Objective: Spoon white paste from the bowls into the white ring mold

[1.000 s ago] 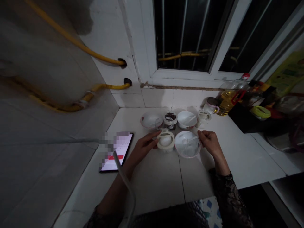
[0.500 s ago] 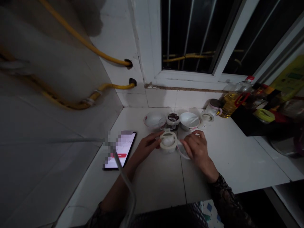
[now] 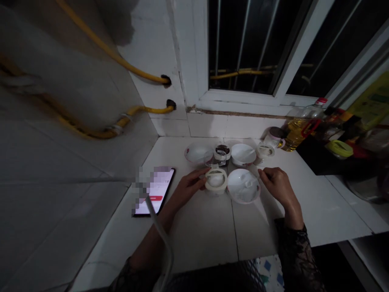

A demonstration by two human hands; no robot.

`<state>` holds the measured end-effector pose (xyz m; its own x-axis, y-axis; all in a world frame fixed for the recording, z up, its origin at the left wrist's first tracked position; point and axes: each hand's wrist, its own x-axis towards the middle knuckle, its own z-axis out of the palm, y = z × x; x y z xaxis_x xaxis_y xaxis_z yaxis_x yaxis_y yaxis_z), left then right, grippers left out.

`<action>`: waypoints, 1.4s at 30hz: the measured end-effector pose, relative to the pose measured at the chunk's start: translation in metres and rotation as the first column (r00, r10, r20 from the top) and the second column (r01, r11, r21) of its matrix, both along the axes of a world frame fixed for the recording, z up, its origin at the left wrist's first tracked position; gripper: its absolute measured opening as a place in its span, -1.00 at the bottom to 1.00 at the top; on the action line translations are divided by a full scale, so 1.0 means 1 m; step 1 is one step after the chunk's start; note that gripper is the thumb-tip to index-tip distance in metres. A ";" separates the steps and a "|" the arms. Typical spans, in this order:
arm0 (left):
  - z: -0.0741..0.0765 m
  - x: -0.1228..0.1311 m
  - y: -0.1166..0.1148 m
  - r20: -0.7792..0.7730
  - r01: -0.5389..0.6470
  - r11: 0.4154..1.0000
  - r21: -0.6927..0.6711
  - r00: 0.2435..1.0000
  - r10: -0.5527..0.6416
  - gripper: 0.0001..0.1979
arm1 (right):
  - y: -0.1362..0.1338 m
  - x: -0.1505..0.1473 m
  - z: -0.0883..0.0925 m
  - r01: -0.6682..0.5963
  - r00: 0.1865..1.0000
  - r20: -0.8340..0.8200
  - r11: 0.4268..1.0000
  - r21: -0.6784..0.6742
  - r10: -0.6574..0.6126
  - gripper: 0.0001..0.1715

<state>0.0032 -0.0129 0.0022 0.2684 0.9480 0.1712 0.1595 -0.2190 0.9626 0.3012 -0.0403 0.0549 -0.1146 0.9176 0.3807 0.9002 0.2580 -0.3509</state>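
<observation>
My left hand (image 3: 192, 182) steadies a small jar (image 3: 216, 187) by its left side, fingers curved along the rim. The jar has a cream-coloured collar, its clear lid is flipped up, and white grains show inside. Right beside it stands a white bowl (image 3: 235, 196) with something whitish in it. A small white spoon-like piece (image 3: 249, 183) is in the bowl's upper right. My right hand (image 3: 277, 183) is just past the bowl's right rim, thumb and fingers pinched together. What that pinch holds, if anything, I cannot make out.
Behind are a bowl (image 3: 197, 153), a jar of dark bits (image 3: 223, 151), a bowl with a spoon (image 3: 242, 156) and another lidded jar (image 3: 265, 151). A lit phone (image 3: 155, 192) lies left, crossed by a grey stem (image 3: 161, 229). An oil bottle (image 3: 296, 132) stands right.
My right hand has moved right, from over the near bowl to beyond its rim, so the bowl's inside now shows. My left hand stays at the jar.
</observation>
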 end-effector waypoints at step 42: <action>-0.002 0.000 0.001 -0.003 0.004 1.000 0.011 1.000 -0.004 -0.59 | 0.003 -0.006 -0.012 -0.122 0.790 -0.605 0.940 -0.317 -0.102 -0.39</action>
<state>0.0029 -0.0122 0.0002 0.2723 0.9451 0.1805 0.1614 -0.2298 0.9598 0.2951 -0.0372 0.0431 0.0265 0.9981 0.0561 0.4682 0.0372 -0.8828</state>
